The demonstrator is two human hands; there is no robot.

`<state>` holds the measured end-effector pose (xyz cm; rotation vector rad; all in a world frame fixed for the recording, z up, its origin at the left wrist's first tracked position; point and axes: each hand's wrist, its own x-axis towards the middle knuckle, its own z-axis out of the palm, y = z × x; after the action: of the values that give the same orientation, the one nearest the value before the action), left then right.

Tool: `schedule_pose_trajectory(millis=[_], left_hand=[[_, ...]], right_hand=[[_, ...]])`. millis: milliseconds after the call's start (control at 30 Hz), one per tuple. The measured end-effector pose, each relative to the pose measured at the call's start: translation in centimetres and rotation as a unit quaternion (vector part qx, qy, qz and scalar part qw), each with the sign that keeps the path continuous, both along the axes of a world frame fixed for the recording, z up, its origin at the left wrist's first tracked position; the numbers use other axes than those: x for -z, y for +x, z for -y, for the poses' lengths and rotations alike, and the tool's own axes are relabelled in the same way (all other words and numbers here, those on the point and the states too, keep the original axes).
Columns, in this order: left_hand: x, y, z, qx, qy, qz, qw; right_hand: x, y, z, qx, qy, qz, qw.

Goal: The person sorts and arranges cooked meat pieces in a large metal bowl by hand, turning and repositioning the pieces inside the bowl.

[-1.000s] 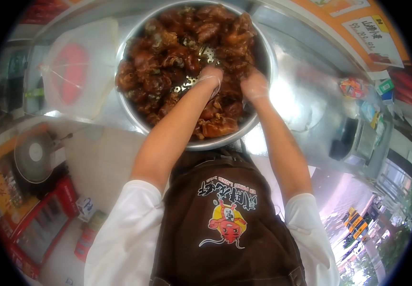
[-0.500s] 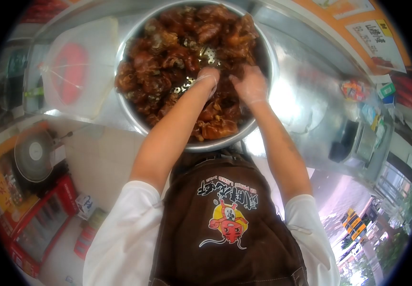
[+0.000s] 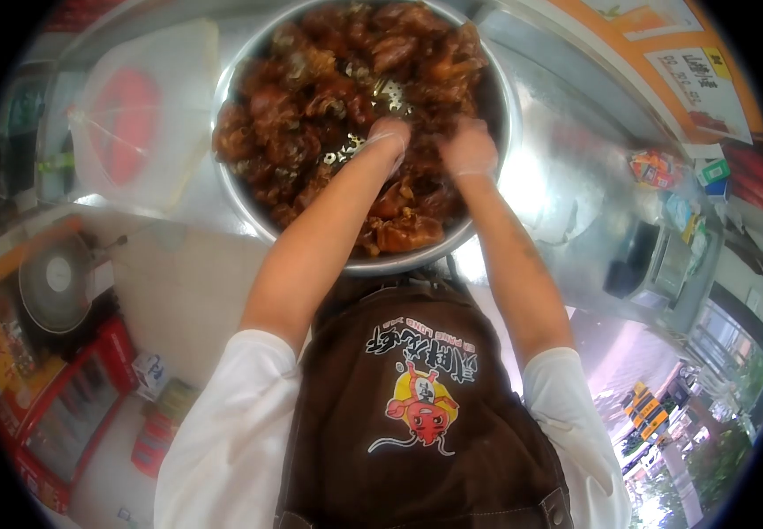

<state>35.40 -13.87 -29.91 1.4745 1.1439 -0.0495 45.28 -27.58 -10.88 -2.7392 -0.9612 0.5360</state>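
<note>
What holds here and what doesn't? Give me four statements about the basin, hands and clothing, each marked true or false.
1. The left hand is outside the basin. False: it reaches in among the brown food pieces.
2. The right hand is inside the basin's rim. True.
3. The apron is white. False: it is brown; the sleeves are white.
4. Perforated metal shows between food pieces. True.
</note>
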Motion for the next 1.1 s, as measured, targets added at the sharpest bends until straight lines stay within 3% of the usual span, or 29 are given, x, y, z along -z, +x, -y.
schedule_pose_trajectory(millis=[100, 200, 300, 400, 500, 600, 667, 700, 800, 867, 967, 1100], left_hand=[[-1.0, 0.4, 0.0, 0.042, 0.016, -0.022, 0.999], [-5.6, 0.6, 0.2, 0.031, 0.005, -0.078, 0.996], [-8.3, 0.3, 0.3, 0.178, 0.087, -0.129, 0.972], [-9.5, 0.0, 0.4, 0.151, 0.085, -0.125, 0.977], [-9.2, -0.5, 0.2, 0.198, 0.171, -0.104, 0.960], [-8.6, -0.3, 0.0, 0.155, 0.096, -0.085, 0.980], [-7.5, -0.2, 0.2, 0.072, 0.039, -0.055, 0.995], [-7.7, -0.2, 0.3, 0.043, 0.019, -0.044, 0.998], [-8.5, -0.3, 0.4, 0.021, -0.029, -0.045, 0.998], [-9.6, -0.8, 0.8, 0.061, 0.084, -0.051, 0.993], [-18.4, -2.0, 1.5, -0.016, 0.029, -0.085, 0.996], [-20.1, -2.7, 3.1, -0.044, 0.072, -0.039, 0.996]], right_hand=[[0.1, 0.2, -0.3, 0.000, -0.009, -0.006, 1.000], [1.0, 0.1, 0.0, 0.004, 0.002, 0.000, 1.000], [2.6, 1.1, 0.4, -0.033, 0.056, 0.035, 0.997], [0.8, 1.5, -0.6, 0.004, -0.008, -0.035, 0.999], [-1.0, 0.6, -1.6, 0.044, -0.069, -0.056, 0.995], [0.9, 0.4, -1.0, 0.039, -0.027, -0.041, 0.998], [1.8, 0.2, 0.1, 0.020, 0.097, -0.008, 0.995], [2.0, 0.4, 0.6, 0.018, 0.096, -0.007, 0.995], [2.0, 0.7, 1.6, 0.007, 0.158, -0.020, 0.987], [1.1, 0.5, 1.7, 0.017, 0.151, -0.044, 0.987], [0.2, -0.5, 2.1, -0.002, 0.158, -0.012, 0.987], [-0.8, -3.2, 2.6, -0.075, 0.207, 0.082, 0.972]])
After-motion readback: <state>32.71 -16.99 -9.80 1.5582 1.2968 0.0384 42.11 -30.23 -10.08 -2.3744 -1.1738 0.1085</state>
